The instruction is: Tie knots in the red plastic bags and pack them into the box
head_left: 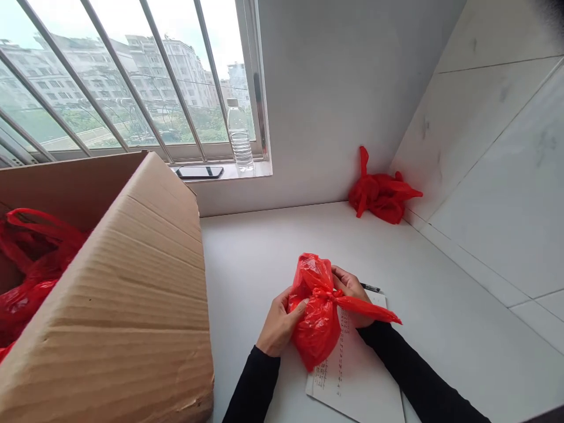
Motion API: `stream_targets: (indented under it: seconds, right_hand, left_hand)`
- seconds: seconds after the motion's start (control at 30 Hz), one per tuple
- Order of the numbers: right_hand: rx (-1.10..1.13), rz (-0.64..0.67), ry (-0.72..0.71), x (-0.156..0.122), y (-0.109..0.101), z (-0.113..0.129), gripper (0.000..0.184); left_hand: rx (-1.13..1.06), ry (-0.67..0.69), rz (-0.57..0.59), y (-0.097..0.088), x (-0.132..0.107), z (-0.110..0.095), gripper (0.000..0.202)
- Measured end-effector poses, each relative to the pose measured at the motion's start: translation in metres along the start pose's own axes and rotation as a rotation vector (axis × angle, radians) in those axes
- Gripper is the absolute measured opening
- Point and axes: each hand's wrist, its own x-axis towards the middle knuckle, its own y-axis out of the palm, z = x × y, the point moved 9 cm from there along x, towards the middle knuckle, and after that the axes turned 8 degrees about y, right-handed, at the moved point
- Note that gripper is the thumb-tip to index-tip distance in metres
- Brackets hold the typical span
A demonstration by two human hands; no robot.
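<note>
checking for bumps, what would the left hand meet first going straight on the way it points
The knotted red bag, which the left hand touches; depth beyond it is unclear.

Box (pixel 150 305) is sitting at left, bag pile (pixel 39 258) lying inside it. Window (pixel 132 88) is running along far left; on its sill (pixel 263 170), phone (pixel 200 172) is lying left of bottle (pixel 240 138). Corner bag (pixel 381 197) is resting far right on the table (pixel 255 235), by the walls. Near centre, held bag (pixel 315 329) is sitting between left hand (pixel 278 320) and right hand (pixel 352 288), overlapping notebook (pixel 365 376). Pen (pixel 370 288) is lying at notebook's far end, just beside right hand.
</note>
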Motion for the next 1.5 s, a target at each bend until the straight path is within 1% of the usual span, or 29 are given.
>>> stream_targets:
  seconds: [0.07,0.17,0.27,0.37,0.47,0.5,0.57,0.67,0.7,0.73,0.77,0.83,0.9,1.0,1.07,1.13,1.17,1.23,1.3,1.37,1.43,1.5]
  right_hand:
    - [0.041,0.001,0.021,-0.001,-0.001,0.000,0.038]
    - [0.071,0.081,0.072,-0.004,0.008,0.000,0.036]
    - [0.059,0.126,0.102,-0.006,0.013,-0.002,0.036]
    - [0.079,0.059,0.100,-0.005,0.003,-0.005,0.035]
    - [0.106,-0.010,0.089,-0.006,-0.004,-0.005,0.031]
    - [0.109,-0.006,0.094,-0.008,-0.003,-0.005,0.031]
    - [0.101,0.032,0.113,-0.011,0.003,-0.005,0.032]
    - [0.083,0.125,0.163,-0.017,0.016,-0.009,0.046]
    - [0.058,0.146,0.169,-0.018,0.019,-0.010,0.050]
    - [0.009,0.164,0.165,-0.019,0.022,-0.011,0.051]
    - [-0.062,0.171,0.140,-0.019,0.024,-0.011,0.047]
    - [-0.214,0.151,0.047,-0.018,0.025,-0.005,0.037]
    - [-0.286,0.114,-0.031,-0.016,0.022,0.001,0.032]
    - [-0.249,0.026,-0.073,-0.015,0.012,0.008,0.021]
    - [-0.201,-0.019,-0.086,-0.015,0.005,0.011,0.021]
    - [-0.143,-0.017,-0.066,-0.015,0.003,0.012,0.024]
    - [-0.117,-0.003,-0.038,-0.015,0.003,0.011,0.027]
    - [-0.106,0.048,0.039,-0.016,0.008,0.008,0.032]
    - [-0.162,0.112,0.093,-0.019,0.015,0.005,0.038]
    - [-0.242,0.150,0.103,-0.022,0.021,0.004,0.036]
    - [-0.288,0.136,0.093,-0.023,0.021,0.004,0.030]
    - [-0.307,0.090,0.065,-0.022,0.017,0.006,0.026]
  left_hand:
    - [0.020,0.011,-0.026,-0.001,0.001,-0.001,0.045]
    - [-0.001,0.034,-0.113,-0.006,0.002,0.001,0.038]
    - [-0.022,0.016,-0.129,-0.007,0.001,0.005,0.034]
    - [-0.012,0.003,-0.106,-0.005,0.000,0.004,0.032]
    - [-0.013,0.014,-0.082,-0.001,-0.001,0.001,0.036]
    - [-0.032,0.020,-0.106,-0.002,-0.001,0.000,0.037]
    - [-0.123,0.032,-0.213,-0.009,-0.003,0.001,0.035]
    - [-0.268,0.054,-0.368,-0.019,-0.008,0.005,0.033]
    - [-0.291,0.055,-0.394,-0.021,-0.009,0.007,0.033]
    - [-0.300,0.055,-0.402,-0.021,-0.010,0.008,0.033]
    - [-0.302,0.052,-0.398,-0.020,-0.010,0.009,0.034]
    - [-0.289,0.049,-0.366,-0.016,-0.010,0.009,0.031]
    - [-0.261,0.057,-0.314,-0.011,-0.010,0.007,0.026]
    - [-0.239,0.072,-0.245,-0.005,-0.010,0.004,0.027]
    - [-0.215,0.076,-0.197,-0.001,-0.009,0.002,0.031]
    - [-0.168,0.085,-0.161,0.001,-0.009,-0.001,0.035]
    - [-0.146,0.093,-0.158,0.001,-0.009,-0.003,0.037]
    - [-0.132,0.112,-0.190,-0.002,-0.009,-0.006,0.042]
    - [-0.150,0.123,-0.242,-0.006,-0.009,-0.008,0.043]
    - [-0.162,0.127,-0.275,-0.008,-0.009,-0.007,0.043]
    - [-0.147,0.127,-0.279,-0.007,-0.009,-0.006,0.045]
    - [-0.111,0.128,-0.274,-0.006,-0.008,-0.006,0.043]
